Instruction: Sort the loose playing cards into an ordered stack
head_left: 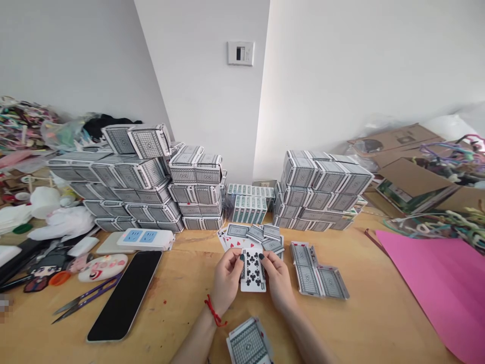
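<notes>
A playing card, the ten of clubs [253, 270], is held upright between my two hands, face toward me. On its left edge my left hand [229, 275] pinches with the thumb in front; a red string bracelet circles that wrist. My right hand [276, 275] grips the right edge the same way. Whether more cards sit behind this one is hidden. Just beyond the hands lie loose playing cards [238, 231], some face up with red hearts. To the right rests a folded L-shaped piece made of cards [318, 273]. Nearest me is another card piece [248, 344].
Stacked card-built blocks rise at the back left [132, 192] and back right [322, 187], with small card packs [250, 207] between. A phone [125, 296], scissors [89, 298] and a power strip [146, 238] lie left. Pink paper [435, 288] and a cardboard box [417, 187] are right.
</notes>
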`<state>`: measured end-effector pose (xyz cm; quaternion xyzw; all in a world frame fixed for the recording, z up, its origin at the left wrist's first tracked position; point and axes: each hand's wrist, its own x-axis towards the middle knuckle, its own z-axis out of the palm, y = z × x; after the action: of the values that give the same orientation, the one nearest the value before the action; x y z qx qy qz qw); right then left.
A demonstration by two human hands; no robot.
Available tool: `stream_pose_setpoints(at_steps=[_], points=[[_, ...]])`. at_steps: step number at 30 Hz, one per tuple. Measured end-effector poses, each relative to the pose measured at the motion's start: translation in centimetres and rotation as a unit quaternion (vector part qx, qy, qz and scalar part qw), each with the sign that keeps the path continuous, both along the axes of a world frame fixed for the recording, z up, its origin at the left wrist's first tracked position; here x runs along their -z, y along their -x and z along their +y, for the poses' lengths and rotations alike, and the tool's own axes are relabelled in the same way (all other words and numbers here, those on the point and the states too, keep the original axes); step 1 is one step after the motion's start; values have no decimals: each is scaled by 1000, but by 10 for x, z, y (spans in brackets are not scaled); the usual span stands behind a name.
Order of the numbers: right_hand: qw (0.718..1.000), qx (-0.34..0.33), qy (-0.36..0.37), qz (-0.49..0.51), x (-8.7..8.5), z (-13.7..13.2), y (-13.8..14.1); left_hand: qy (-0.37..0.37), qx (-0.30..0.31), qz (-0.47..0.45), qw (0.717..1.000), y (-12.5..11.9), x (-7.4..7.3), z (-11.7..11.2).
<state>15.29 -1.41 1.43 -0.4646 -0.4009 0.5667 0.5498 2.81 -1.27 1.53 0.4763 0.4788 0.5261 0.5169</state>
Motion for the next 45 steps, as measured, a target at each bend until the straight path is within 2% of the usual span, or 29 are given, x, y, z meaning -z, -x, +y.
stream_pose_setpoints(at_steps=[7, 18, 26, 30, 41, 45], points=[[998, -24, 4, 59, -3, -2, 4, 12, -15, 1, 1000, 0, -4, -3], [1000, -9, 4, 19, -5, -4, 5, 31, -26, -25, 999, 0, -5, -2], [998, -26, -18, 51, -9, -6, 8, 25, -28, -33, 999, 0, -6, -2], [998, -39, -10, 57, -7, -5, 7, 21, -30, -28, 999, 0, -6, -2], [1000, -10, 12, 25, -2, -3, 6, 28, -58, -29, 997, -3, -6, -1], [999, -15, 14, 30, -1, -3, 6, 55, -27, -54, 997, -4, -6, -1]])
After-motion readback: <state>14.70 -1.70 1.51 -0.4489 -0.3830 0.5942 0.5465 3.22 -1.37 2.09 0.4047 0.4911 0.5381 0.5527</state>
